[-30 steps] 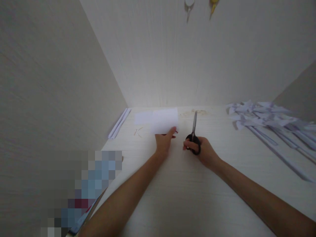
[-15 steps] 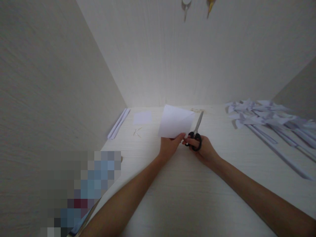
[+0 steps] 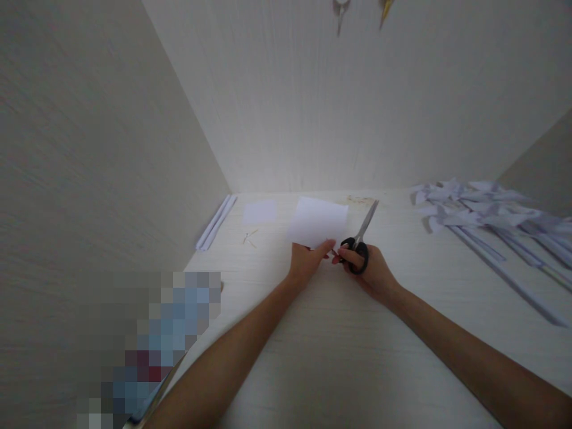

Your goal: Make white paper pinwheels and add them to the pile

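My left hand [image 3: 306, 262] pinches the near edge of a white paper sheet [image 3: 319, 221] and holds it slightly above the light wooden table [image 3: 322, 357]. Just to its right, my right hand [image 3: 366, 271] grips the black handles of a pair of scissors [image 3: 360, 238], whose metal blades point away and to the right, beside the sheet's right edge. The blades look shut. The two hands almost touch at the fingertips.
A smaller white paper [image 3: 259, 211] lies flat at the back left, with rolled paper sticks [image 3: 217, 221] along the left wall. A pile of paper pinwheels on sticks [image 3: 487, 217] covers the right side. Two small objects [image 3: 361, 9] hang on the back wall.
My left hand lifted the sheet off the table and brought it right, toward the scissors. My right hand tilted the scissors' blades to the right and moved close to the left hand.
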Motion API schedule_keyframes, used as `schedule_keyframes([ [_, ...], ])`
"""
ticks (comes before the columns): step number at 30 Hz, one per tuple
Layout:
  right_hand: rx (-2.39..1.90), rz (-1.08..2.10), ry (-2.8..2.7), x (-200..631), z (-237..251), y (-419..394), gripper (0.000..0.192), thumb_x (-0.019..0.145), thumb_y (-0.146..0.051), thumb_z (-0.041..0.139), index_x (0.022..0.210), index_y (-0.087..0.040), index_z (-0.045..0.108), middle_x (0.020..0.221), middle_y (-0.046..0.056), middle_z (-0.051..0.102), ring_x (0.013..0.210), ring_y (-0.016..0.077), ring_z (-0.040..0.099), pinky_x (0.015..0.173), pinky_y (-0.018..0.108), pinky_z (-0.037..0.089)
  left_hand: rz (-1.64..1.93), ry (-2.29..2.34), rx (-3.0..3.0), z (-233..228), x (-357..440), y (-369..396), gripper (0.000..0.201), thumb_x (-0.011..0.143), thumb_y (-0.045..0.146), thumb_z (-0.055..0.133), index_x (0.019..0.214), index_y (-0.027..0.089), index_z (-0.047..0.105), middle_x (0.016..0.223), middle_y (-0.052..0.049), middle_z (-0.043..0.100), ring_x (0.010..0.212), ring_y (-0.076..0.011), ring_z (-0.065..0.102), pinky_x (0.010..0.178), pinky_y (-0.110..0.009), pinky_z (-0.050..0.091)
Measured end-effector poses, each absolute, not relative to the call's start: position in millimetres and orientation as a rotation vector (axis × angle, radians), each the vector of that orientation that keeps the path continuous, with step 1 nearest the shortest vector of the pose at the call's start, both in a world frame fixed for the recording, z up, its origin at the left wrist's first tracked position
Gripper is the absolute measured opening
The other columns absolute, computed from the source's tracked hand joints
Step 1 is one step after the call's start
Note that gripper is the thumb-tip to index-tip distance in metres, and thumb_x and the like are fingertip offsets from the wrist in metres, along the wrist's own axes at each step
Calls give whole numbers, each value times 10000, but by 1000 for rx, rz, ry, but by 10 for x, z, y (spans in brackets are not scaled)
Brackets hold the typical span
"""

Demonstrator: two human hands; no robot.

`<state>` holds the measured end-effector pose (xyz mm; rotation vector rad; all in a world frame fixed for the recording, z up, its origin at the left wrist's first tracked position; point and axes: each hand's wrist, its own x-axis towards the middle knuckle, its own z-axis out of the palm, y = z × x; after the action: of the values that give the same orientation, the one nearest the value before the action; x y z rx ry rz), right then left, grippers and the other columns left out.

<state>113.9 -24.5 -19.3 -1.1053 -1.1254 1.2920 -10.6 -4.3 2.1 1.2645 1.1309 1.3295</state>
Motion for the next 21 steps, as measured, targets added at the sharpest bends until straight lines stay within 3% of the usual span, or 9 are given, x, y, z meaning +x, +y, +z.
schedule_keyframes([
  [10,-1156,1171,-1344,1159,-159,-273,266,683,-362,553,584,-119,595,489,-18,476,441,68,352,430,219,250,1257,1078,1278,27,-120,-38,108,554,208,654,553,127,582,512,21,584,447,-88,525,436,-193,448],
  [21,-1166,1209,-1325,1155,-129,-273,245,658,-353,591,584,-120,605,516,-11,507,443,65,342,438,225,242,1253,1076,1254,28,-135,-35,110,540,216,665,537,130,596,523,4,603,447,-107,536,441,-217,450],
])
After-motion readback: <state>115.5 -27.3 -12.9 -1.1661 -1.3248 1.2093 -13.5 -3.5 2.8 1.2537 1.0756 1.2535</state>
